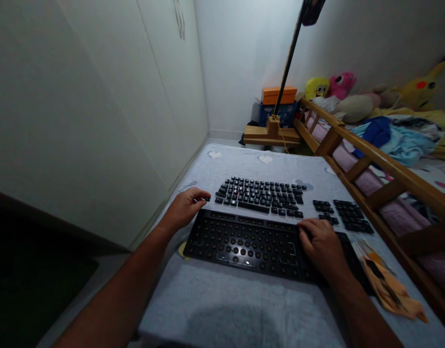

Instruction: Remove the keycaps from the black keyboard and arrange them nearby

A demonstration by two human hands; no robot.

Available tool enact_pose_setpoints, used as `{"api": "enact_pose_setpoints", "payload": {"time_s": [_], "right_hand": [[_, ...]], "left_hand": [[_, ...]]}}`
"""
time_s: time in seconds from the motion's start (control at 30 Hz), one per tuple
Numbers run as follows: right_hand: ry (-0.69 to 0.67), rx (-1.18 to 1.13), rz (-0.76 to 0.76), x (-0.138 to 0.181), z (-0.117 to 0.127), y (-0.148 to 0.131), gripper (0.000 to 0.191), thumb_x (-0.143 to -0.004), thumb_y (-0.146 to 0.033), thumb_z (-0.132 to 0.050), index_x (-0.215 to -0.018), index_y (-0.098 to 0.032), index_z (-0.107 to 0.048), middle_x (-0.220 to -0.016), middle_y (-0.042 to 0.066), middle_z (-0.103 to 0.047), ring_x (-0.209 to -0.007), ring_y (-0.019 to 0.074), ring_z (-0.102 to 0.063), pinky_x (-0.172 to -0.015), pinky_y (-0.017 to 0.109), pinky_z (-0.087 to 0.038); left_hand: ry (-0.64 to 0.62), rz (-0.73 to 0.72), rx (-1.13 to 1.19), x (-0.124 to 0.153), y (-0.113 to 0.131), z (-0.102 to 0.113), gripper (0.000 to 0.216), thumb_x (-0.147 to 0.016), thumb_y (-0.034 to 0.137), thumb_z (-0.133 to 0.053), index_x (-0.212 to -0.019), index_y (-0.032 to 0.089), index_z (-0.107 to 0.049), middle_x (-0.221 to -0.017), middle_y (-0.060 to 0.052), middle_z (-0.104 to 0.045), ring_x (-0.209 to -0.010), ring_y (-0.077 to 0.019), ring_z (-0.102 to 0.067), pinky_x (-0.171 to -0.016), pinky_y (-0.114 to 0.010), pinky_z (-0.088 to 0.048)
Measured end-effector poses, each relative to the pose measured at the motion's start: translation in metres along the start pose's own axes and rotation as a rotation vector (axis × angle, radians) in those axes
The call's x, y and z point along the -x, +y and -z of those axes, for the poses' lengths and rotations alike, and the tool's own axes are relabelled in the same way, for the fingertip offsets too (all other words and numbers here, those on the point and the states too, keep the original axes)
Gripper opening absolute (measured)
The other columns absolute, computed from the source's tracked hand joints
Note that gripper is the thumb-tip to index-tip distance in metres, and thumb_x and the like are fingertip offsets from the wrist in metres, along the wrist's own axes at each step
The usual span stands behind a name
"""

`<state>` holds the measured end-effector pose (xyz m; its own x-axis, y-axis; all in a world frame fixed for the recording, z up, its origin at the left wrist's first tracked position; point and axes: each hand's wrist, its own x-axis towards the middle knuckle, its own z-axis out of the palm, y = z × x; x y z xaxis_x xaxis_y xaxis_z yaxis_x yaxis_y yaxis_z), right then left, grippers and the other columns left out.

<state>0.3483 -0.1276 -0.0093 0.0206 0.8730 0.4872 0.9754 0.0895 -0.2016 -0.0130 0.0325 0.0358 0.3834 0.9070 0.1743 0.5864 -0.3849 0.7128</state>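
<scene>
A black keyboard [240,244] with its keycaps off lies flat on the cloth-covered table, bare key sockets facing up. Beyond its upper left corner, my left hand [186,205] pinches a small black keycap [207,198] between thumb and fingers, just above the cloth. My right hand [318,239] is curled over the right part of the keyboard near its far edge, fingers bent against it and partly hiding it. Behind the keyboard, loose black keycaps [262,193] are laid out in keyboard order. More keycaps [351,215] form smaller blocks to the right.
An orange cloth [396,295] with a dark-handled tool [383,280] on it lies right of the keyboard. A wooden bed rail [381,164] runs along the right side, a white wardrobe [109,96] along the left. A wooden-based stand [273,130] is beyond the table.
</scene>
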Motion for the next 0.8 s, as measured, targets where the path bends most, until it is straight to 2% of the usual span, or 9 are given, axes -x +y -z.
{"api": "enact_pose_setpoints", "payload": {"time_s": [0.17,0.5,0.8], "right_hand": [[0.008,0.011,0.011,0.000,0.000,0.000,0.020,-0.086,-0.017,-0.050,-0.089,-0.018,-0.069,-0.091,0.010,-0.070,-0.087,0.0262,-0.056,-0.082,0.041,-0.046],[-0.008,0.024,0.007,0.000,0.000,0.001,0.021,-0.086,-0.018,-0.050,-0.090,-0.017,-0.070,-0.092,0.011,-0.070,-0.087,0.0268,-0.055,-0.081,0.042,-0.045],[-0.003,0.017,0.010,0.000,0.000,0.001,0.021,-0.086,-0.018,-0.049,-0.090,-0.017,-0.070,-0.091,0.011,-0.070,-0.086,0.0265,-0.055,-0.080,0.041,-0.046]], "left_hand": [[0.011,-0.006,-0.047,0.019,-0.001,-0.004,0.020,-0.079,0.020,-0.058,-0.094,0.021,-0.071,-0.094,-0.004,-0.069,-0.084,-0.0179,-0.064,-0.082,-0.031,-0.050],[-0.078,-0.030,-0.105,0.021,-0.017,0.002,0.019,-0.078,0.016,-0.056,-0.093,0.020,-0.069,-0.093,-0.004,-0.070,-0.084,-0.0184,-0.064,-0.082,-0.032,-0.049],[-0.144,-0.046,-0.092,0.019,-0.020,0.003,0.021,-0.076,0.014,-0.057,-0.090,0.021,-0.071,-0.092,-0.004,-0.066,-0.084,-0.0176,-0.062,-0.078,-0.031,-0.048]]}}
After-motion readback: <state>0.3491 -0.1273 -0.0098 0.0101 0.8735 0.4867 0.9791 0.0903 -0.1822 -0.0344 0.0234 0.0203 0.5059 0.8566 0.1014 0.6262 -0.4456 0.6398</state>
